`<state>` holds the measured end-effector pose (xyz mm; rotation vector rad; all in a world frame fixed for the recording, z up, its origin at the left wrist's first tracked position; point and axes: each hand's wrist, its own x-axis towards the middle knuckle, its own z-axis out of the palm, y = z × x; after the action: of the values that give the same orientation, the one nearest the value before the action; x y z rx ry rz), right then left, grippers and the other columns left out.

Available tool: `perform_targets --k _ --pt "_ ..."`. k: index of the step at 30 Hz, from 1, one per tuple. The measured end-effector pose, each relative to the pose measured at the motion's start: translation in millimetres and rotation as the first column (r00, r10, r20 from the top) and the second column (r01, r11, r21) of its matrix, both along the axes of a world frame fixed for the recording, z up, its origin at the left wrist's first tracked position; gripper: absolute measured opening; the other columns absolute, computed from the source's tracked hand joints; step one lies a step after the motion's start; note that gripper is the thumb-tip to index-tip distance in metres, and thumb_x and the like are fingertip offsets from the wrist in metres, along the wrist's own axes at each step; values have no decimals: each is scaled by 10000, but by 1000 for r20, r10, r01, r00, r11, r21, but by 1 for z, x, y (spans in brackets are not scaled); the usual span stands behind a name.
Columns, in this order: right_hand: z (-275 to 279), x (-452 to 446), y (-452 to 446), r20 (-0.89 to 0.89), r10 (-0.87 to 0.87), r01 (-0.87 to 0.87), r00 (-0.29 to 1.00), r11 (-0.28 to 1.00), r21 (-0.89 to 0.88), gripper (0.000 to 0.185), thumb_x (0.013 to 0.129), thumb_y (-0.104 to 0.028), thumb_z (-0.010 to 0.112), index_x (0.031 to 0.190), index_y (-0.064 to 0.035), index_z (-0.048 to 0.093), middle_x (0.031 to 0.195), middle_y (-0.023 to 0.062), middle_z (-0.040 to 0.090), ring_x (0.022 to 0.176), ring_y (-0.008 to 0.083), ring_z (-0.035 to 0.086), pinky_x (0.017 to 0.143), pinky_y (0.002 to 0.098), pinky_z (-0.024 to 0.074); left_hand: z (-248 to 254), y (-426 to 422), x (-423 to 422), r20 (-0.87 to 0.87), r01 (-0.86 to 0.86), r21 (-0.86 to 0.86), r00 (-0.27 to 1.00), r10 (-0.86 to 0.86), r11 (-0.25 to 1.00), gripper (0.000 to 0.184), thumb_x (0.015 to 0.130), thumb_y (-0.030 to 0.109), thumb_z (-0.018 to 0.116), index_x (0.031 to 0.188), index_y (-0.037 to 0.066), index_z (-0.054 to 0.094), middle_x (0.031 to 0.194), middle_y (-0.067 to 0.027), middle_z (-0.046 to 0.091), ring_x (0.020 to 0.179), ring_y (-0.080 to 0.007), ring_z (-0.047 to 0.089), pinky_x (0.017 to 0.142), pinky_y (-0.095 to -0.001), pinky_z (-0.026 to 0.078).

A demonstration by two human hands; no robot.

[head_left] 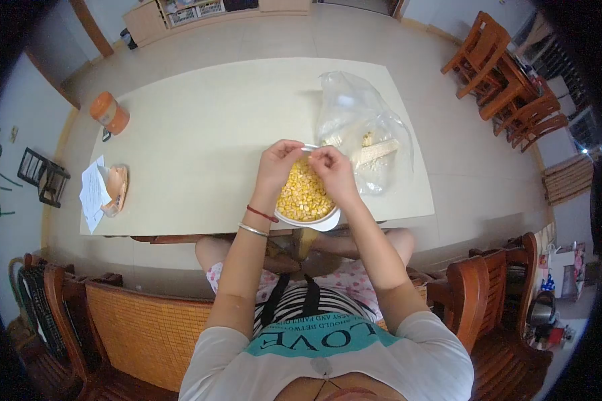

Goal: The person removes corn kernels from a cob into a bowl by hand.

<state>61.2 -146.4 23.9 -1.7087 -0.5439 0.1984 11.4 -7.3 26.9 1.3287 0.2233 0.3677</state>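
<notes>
A white bowl (322, 225) full of yellow corn kernels (306, 196) stands near the table's front edge. Over its far left side is my left hand (281, 165), with thumb and fingertips pinched together. My right hand (334, 175) is over the far right side, its fingers also bent into a pinch. Both sets of fingertips are close to the bowl's far rim, and anything between them is too small or hidden to make out. Just right of the bowl lies a clear plastic bag (354, 107) with stripped corn cobs (377, 153) in it.
On the left of the pale table (207, 134) are an orange canister (109, 113), paper sheets (95, 192) and an orange-and-clear package (116, 190). Wooden chairs (478, 53) stand beyond at the right. A wooden bench (147, 331) is behind me.
</notes>
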Motion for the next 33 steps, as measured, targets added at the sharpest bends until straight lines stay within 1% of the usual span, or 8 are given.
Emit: perform_targets --k 2,5,8,11,17,23,29,33 --pt "0 3 -4 -191 -18 50 981 985 163 79 820 -69 634 866 -10 609 673 3 565 623 74 503 558 230 416 0 -2 0 -70 140 48 988 -136 989 123 844 13 589 955 -30 621 870 -59 639 787 -104 592 734 -230 489" --pt "-6 2 -3 -135 -29 52 990 984 172 52 837 -53 622 872 -14 618 665 -42 538 600 27 458 529 191 383 -2 -7 1 -21 176 17 984 -176 984 127 844 22 595 952 -38 622 883 -69 646 804 -109 600 739 -228 488" --pt "-12 4 -3 -144 -18 42 989 985 165 61 830 -44 624 883 -14 622 669 -37 542 604 34 460 536 198 390 -3 -5 0 -33 171 17 985 -170 985 136 840 78 626 935 -19 633 900 -53 650 838 -112 594 767 -244 479" --pt "-8 2 -3 -153 -9 38 988 982 187 70 829 -37 623 893 -10 624 675 -33 551 609 32 469 543 196 395 -1 -5 -1 -53 164 53 986 -161 985 132 840 80 625 933 -14 636 882 -53 650 830 -110 594 761 -241 477" --pt "-7 0 -1 -138 -29 59 990 974 218 75 831 -37 617 896 1 626 699 0 601 638 44 527 581 197 435 0 -6 -1 -65 116 34 991 -113 993 103 853 77 604 883 -20 619 797 -38 634 735 -88 577 688 -219 468" --pt "-12 3 -3 -137 -17 35 990 991 130 108 841 -73 610 900 17 622 747 44 636 674 79 571 594 227 459 6 -7 -3 -76 99 31 992 -97 995 105 857 86 603 859 -17 616 754 -22 612 693 -77 552 656 -209 446" --pt "-17 5 -3 -152 -20 40 988 991 127 121 839 -87 588 890 19 616 717 43 619 643 83 550 584 235 450 4 -8 -2 -84 103 23 991 -101 994 94 853 78 605 850 -15 619 746 -20 614 686 -75 556 647 -210 450" --pt "-18 6 -4 -58 -42 44 997 998 38 106 799 -78 588 861 7 600 691 57 592 635 106 537 594 262 448 9 -9 -4 -77 121 35 990 -118 992 84 847 70 611 846 -14 623 748 -23 618 684 -73 556 644 -211 451"
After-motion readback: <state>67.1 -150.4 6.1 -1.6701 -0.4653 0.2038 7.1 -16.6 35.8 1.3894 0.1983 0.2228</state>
